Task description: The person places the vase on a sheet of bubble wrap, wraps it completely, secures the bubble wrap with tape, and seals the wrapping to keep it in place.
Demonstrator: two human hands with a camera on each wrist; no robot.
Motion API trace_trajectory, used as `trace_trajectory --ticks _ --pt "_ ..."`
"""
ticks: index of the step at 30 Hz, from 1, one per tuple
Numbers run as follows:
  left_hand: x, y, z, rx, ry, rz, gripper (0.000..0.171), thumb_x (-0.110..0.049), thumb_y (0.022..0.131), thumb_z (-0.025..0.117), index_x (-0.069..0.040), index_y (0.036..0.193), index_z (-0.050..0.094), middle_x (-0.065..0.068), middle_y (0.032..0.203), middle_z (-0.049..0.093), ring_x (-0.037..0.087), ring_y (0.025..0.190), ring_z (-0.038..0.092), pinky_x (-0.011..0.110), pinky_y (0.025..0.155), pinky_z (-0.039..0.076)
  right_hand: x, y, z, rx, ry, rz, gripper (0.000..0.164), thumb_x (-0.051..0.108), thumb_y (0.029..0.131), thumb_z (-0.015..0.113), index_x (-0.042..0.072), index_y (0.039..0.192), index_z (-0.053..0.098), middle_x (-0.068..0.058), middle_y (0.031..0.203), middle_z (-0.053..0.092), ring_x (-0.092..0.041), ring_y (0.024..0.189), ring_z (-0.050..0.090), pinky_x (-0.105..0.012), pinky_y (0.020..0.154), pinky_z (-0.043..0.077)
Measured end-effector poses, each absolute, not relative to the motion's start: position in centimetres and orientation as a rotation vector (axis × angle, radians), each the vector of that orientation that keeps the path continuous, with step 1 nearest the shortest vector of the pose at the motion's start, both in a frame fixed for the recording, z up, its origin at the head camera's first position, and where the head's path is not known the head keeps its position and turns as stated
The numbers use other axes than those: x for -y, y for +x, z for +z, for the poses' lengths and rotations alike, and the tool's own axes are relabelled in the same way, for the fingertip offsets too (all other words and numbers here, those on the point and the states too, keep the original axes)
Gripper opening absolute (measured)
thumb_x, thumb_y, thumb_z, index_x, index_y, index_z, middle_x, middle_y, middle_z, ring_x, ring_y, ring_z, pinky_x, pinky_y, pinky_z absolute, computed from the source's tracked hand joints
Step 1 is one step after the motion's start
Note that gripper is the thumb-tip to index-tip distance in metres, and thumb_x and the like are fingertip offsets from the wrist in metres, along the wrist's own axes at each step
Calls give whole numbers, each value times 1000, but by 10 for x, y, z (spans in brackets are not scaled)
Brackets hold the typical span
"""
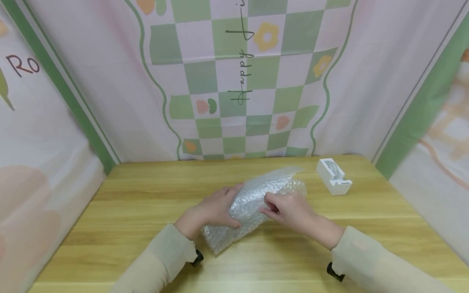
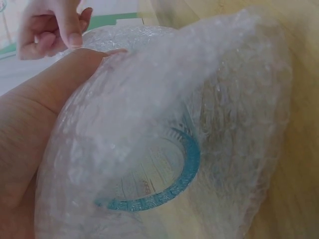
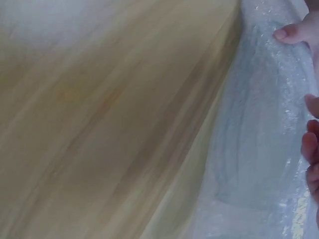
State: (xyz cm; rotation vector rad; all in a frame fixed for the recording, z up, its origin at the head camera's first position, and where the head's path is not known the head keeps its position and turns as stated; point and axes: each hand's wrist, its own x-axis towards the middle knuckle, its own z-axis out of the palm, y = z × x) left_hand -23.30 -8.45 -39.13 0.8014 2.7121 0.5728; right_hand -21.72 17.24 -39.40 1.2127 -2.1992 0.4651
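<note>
A roll of clear bubble wrap (image 1: 248,203) lies slanted on the table, wrapped around a ribbed clear glass whose blue rim (image 2: 192,162) shows inside the open end in the left wrist view. My left hand (image 1: 219,208) grips the wrapped glass from its left side, thumb near the front and fingers over the far side. Over the right part of the wrap hovers my right hand (image 1: 294,209), its fingers loosely curled and a gap between thumb and forefinger. Nothing shows between those fingers (image 3: 310,147), which are close to the wrap's surface.
A white tape dispenser (image 1: 337,183) with a roll of tape stands at the back right of the wooden table (image 1: 146,183). Behind the table's far edge hangs a green checked cloth (image 1: 234,77), and printed cloth panels close off both sides.
</note>
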Motion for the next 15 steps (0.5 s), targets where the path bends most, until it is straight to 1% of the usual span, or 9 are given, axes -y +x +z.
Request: trace_trajectory --ticks 2,3,5,7,9,11,15 --pt "85 -233 -392 -2708 799 576 118 -38 80 88 -21 167 9 20 162 31 40 144 37 61 109 41 -173 -220 -396 2112 1290 448 21 29 98 70 12 88 63 8 62 58 1 51 49 -12 44 41" --pt "85 -233 -392 -2706 798 576 118 -38 80 88 -21 167 9 20 163 30 40 144 36 61 109 41 -173 -221 -397 2080 1322 449 20 28 100 67 9 95 67 6 66 64 -2 52 54 -13 47 45" --pt "85 -233 -392 -2707 802 573 118 -39 80 88 -21 167 9 19 163 30 40 144 36 62 108 41 -174 -223 -399 2040 1360 444 26 30 104 61 7 109 71 1 76 72 -7 58 64 -17 52 53" --pt "85 -233 -392 -2709 807 571 118 -39 80 88 -21 166 9 19 163 30 40 145 36 62 109 41 -174 -224 -401 2012 1374 417 32 32 107 55 7 117 72 -2 82 75 -11 61 68 -21 55 56" --pt "85 -233 -392 -2710 806 569 118 -38 80 88 -21 167 9 19 163 30 40 145 36 62 109 41 -176 -225 -402 1994 1371 376 37 35 109 49 8 120 72 -3 83 75 -13 63 69 -23 55 57" --pt "85 -233 -392 -2711 801 566 118 -39 80 88 -22 167 9 19 163 29 40 145 36 62 109 41 -177 -226 -404 1981 1361 340 42 38 110 44 9 121 73 -1 78 72 -12 60 67 -21 52 55" --pt "85 -233 -392 -2712 792 562 119 -40 80 88 -24 167 8 20 163 30 40 144 36 63 108 41 -179 -225 -405 1989 1345 323 45 40 110 43 11 123 74 2 72 68 -9 55 61 -17 49 51"
